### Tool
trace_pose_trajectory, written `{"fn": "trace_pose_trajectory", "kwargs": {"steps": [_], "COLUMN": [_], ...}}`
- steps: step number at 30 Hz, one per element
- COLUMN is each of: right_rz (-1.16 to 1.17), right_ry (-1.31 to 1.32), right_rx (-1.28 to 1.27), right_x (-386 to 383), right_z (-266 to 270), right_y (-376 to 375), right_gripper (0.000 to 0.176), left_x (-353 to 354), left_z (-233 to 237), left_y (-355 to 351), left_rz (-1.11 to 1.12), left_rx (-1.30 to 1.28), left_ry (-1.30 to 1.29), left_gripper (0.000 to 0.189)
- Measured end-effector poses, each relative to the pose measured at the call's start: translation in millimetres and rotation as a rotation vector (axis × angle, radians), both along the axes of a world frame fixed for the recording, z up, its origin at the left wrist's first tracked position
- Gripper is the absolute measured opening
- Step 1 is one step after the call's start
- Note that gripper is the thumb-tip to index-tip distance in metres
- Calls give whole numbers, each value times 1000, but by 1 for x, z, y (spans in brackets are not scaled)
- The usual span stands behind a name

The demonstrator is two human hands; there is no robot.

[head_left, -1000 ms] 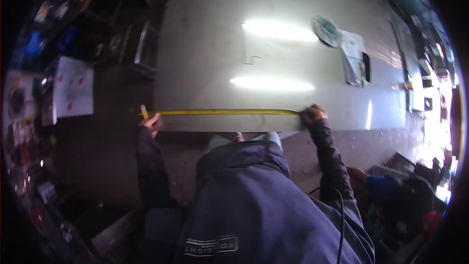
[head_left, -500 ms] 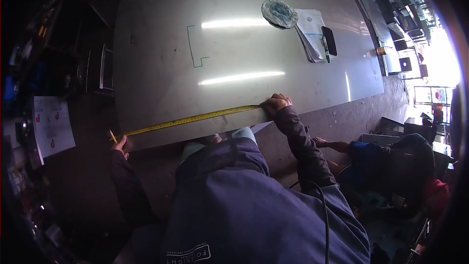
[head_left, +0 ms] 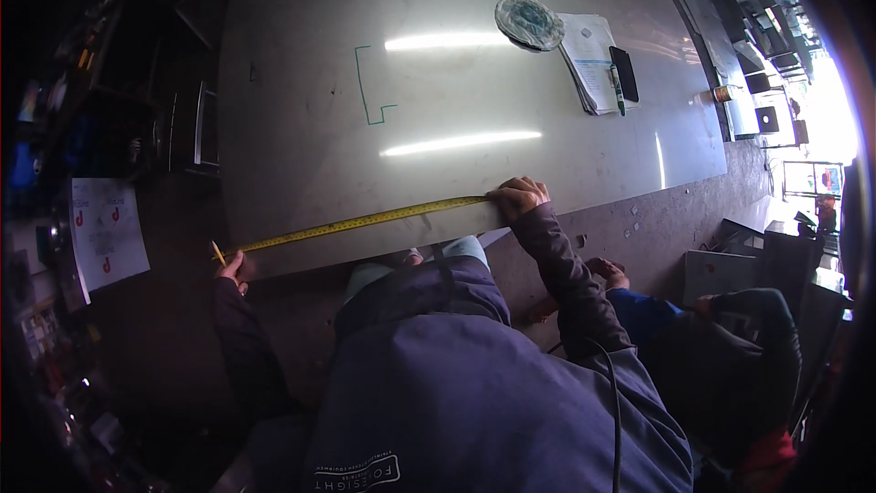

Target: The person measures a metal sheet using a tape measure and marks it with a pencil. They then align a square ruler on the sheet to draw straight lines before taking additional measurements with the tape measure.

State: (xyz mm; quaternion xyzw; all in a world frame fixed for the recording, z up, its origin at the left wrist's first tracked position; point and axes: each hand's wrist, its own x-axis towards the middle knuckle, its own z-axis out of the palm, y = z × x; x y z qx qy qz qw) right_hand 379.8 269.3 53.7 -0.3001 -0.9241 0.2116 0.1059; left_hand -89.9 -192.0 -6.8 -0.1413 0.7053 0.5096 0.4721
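- I see a broad grey metal surface (head_left: 301,128) filling most of the upper view, two bright streaks of light reflected across it.
- Below it, I have the wearer's dark apron (head_left: 429,383), standing close to the near edge.
- Low at the right, beyond the wearer's right sleeve (head_left: 584,301), I make out another person (head_left: 721,365) in dark clothing.
- The yellow tape measure (head_left: 356,221) is stretched along the near edge, slanting slightly, from the left corner to the right hand.
- On the far left I see a white sheet (head_left: 109,228) with red marks.
- Toward the upper right lie papers (head_left: 589,64), with a round, plastic-wrapped bundle (head_left: 529,23) just beside them.
- A thin green line (head_left: 362,82) with stepped corners is drawn on the metal.
- The right hand (head_left: 520,198) has its fingers curled closed over the tape's right end; I cannot tell whether a case is hidden inside.
- A black phone (head_left: 625,73) rests at the papers' right edge.
- The left hand (head_left: 233,266), at the tape's left end, has its fingers closed on a pencil.
- A green marker (head_left: 618,89) lies alongside the phone.
- That pencil (head_left: 218,254) pokes up past the fingertips, crossing the tape's tip.
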Motion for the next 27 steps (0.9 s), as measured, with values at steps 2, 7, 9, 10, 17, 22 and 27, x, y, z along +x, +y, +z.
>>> {"fn": "trace_pose_trajectory", "kwargs": {"steps": [2,7,9,10,17,22,27], "right_rz": [8,24,27,28,175,160,147], "right_ry": [12,-18,-37,-12,113,125,62], "right_rx": [-12,3,-8,-29,-42,-81,-85], "right_x": [2,-1,-6,-9,-28,-38,-45], "right_z": [-2,-1,1,1,6,12,13], "right_y": [1,0,-1,-3,-13,-21,-23], "right_gripper": [11,12,13,14,12,10,8], "left_x": [2,1,2,3,6,10,14], "left_z": [1,3,5,5,12,14,15], "left_y": [1,0,2,3,8,10,15], "left_rz": [70,30,26,34,58,65,105], "left_rx": [-41,-8,-10,-39,-44,-75,-112], "left_ry": [15,1,2,12,1,46,82], "left_gripper": [20,19,19,19,18,19,19]}}
